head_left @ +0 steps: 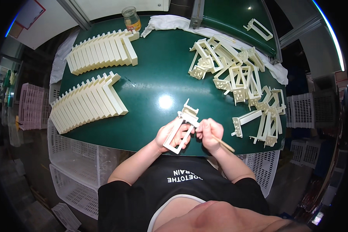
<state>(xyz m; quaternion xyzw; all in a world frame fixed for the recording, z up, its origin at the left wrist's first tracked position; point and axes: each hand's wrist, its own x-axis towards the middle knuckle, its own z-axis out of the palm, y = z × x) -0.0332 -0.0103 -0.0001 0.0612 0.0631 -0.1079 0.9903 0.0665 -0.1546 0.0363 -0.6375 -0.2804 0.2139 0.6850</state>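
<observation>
My left hand (166,133) is closed round a cream plastic frame (188,115), a long open rectangle with a bracket-like end pointing away from me. Against that bracket end is my right hand (210,135), its fingers pinched on a thin wooden stick (227,145) that sticks out toward the lower right. The stick's working tip is hidden or too small to make out. On the right of the green table lies a loose heap of similar frames (241,77), with one frame (245,121) nearest my right hand. Two neat rows of frames, a far row (102,52) and a near row (89,102), stand on the left.
A glass jar (131,19) stands at the table's back edge, by a bunched white cloth (166,23). Behind the heap, a green conveyor belt (236,19) carries one frame (262,31). White crates (73,154) sit below the table; a pink crate (31,104) stands farther left.
</observation>
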